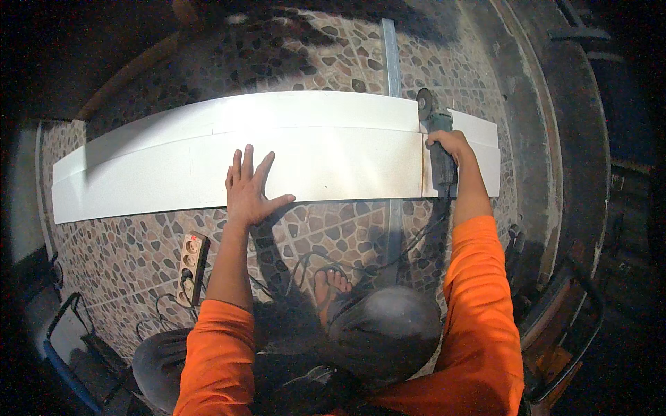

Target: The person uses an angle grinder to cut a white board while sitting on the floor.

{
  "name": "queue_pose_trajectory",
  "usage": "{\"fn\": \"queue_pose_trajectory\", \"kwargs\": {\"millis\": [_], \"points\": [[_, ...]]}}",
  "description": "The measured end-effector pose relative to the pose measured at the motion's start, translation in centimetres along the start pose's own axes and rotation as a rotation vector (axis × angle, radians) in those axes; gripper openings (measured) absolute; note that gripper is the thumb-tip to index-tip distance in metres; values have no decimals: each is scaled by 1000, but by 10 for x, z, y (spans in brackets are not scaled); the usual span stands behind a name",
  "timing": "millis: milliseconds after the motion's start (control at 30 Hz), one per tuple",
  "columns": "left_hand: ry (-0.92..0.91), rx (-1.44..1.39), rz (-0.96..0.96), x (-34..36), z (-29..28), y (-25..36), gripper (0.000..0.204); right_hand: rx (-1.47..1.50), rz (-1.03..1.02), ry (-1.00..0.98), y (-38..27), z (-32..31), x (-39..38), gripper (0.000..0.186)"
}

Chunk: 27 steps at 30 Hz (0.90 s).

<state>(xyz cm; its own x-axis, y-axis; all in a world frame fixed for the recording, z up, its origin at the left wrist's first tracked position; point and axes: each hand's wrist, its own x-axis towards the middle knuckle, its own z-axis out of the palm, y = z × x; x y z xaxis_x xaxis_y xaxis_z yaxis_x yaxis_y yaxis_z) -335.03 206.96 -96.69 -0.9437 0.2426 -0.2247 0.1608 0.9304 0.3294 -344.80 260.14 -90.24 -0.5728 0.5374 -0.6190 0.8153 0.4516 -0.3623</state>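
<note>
A long white panel (319,163) with a lengthwise step lies across the floor in front of me. My left hand (251,191) rests on it with fingers spread, near its front edge. My right hand (449,143) is wrapped round the body of an angle grinder (440,123) over the panel's right part. The grinder's disc (424,102) points away from me, beside a gap in the panel's far strip. A thin brownish line (422,166) crosses the panel just left of the grinder. Whether the disc is spinning cannot be told.
A metal bar (392,59) runs beneath the panel. The grinder's cord (416,243) trails over the pebble-patterned floor (139,253) near my bare foot (329,288). A power strip (191,267) with a plug lies at left. Chair-like frames (565,333) stand at both lower sides.
</note>
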Motion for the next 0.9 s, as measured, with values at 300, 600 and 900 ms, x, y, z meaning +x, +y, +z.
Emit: {"fn": "queue_pose_trajectory", "kwargs": {"millis": [300, 600, 900], "points": [[-5, 9, -1, -1, 0, 1, 123, -9, -1, -10, 6, -1, 2, 58], [-27, 16, -39, -1, -4, 4, 121, 36, 9, -25, 23, 3, 0, 66], [-28, 22, -34, 0, 0, 1, 122, 24, -30, 18, 26, 5, 4, 52]]}}
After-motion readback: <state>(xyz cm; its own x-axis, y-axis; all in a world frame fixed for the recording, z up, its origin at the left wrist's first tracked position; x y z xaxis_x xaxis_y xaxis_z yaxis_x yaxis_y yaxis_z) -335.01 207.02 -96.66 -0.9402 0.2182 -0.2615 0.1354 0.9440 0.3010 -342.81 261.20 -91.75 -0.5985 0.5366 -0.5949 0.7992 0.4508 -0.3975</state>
